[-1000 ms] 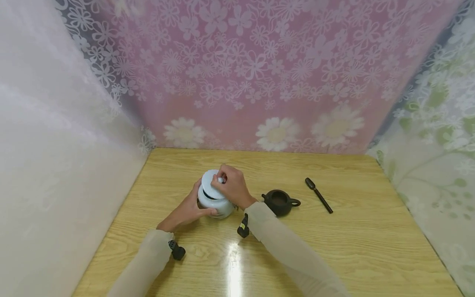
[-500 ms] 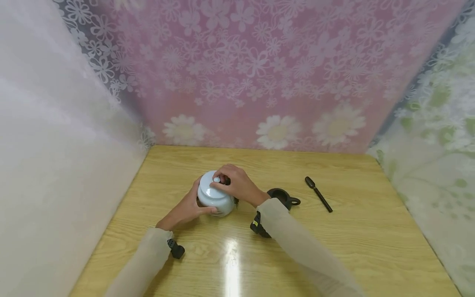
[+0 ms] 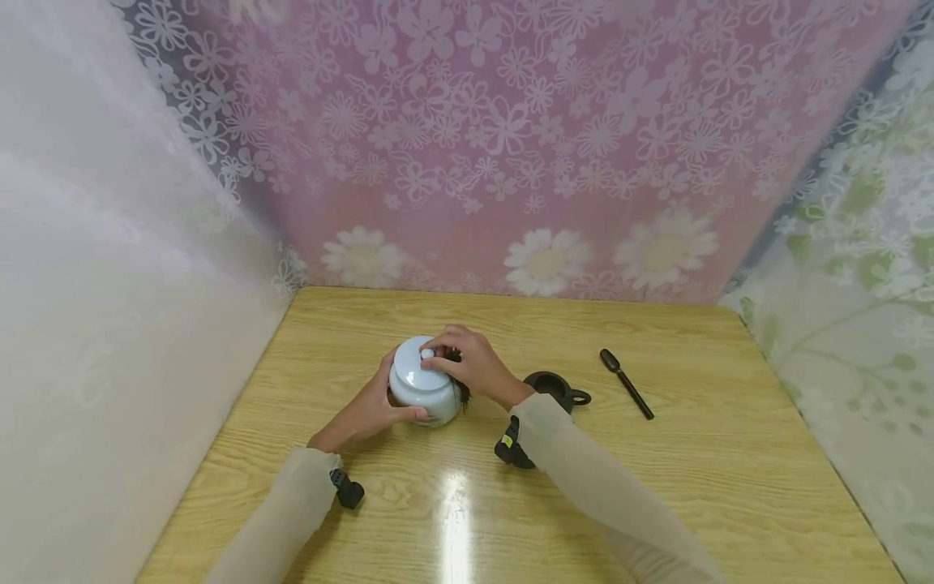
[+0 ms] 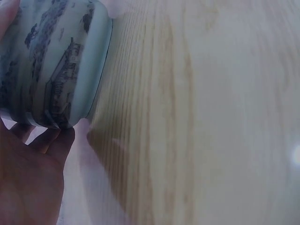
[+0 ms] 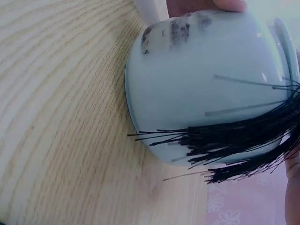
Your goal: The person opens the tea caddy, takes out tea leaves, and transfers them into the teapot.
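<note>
A pale blue-white lidded jar [image 3: 426,403] stands on the wooden table, its painted side [image 4: 56,70] showing in the left wrist view. My left hand [image 3: 374,408] grips the jar from the left, thumb at the front and fingers round the back. On top sits the lid [image 3: 412,375], level on the jar's mouth. My right hand [image 3: 474,362] pinches its round knob [image 3: 426,354] between thumb and fingers. Black bristly strands [image 5: 234,138] hang down the jar's right side from under the right hand; where they are attached is hidden.
To the right, a small dark teapot [image 3: 579,397] without a lid is partly covered by the right forearm. Farther right lies a black scoop-ended stick [image 3: 627,384]. Patterned cloth walls [image 3: 511,146] stand along the table's back and sides.
The lid was tilted with a dark gap below it and is now seated flat on the jar. My right wrist has shifted right, covering part of the teapot. The left hand has stayed put.
</note>
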Demonstrator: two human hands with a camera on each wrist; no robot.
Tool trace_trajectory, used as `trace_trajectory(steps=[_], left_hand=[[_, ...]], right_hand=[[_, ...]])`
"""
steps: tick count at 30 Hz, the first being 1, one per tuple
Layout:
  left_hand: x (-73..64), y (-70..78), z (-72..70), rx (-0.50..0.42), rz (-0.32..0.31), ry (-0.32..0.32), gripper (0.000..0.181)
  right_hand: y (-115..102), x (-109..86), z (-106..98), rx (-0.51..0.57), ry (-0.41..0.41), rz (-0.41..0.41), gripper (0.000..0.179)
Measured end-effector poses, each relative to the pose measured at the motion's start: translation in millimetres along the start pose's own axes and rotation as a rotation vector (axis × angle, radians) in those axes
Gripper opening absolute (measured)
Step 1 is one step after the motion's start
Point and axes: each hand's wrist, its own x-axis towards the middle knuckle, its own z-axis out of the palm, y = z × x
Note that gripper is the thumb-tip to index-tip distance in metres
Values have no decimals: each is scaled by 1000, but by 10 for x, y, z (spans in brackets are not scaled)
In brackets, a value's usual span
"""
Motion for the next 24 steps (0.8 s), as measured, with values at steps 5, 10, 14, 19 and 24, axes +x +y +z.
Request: trace_trajectory(steps=[5,10,14,19,24], left_hand=[[-2,-28,5,5,-13,2,125],[4,-68,-2,-8,-1,2,125],[9,-86,-9,13,20,6,123],[-3,-70,-3,41,22,27,124],[17,-72,10,62,48,47,123]], right_hand=[[-114,-3,-42,1,23,0,18],[-315,-61,-137,46,32,-29,19],[-409,-215,-198,64,19,-41,19],[-448,-473,-246,69,-8,-68,19],[-454,-714,-235,67,-57,-84,19]])
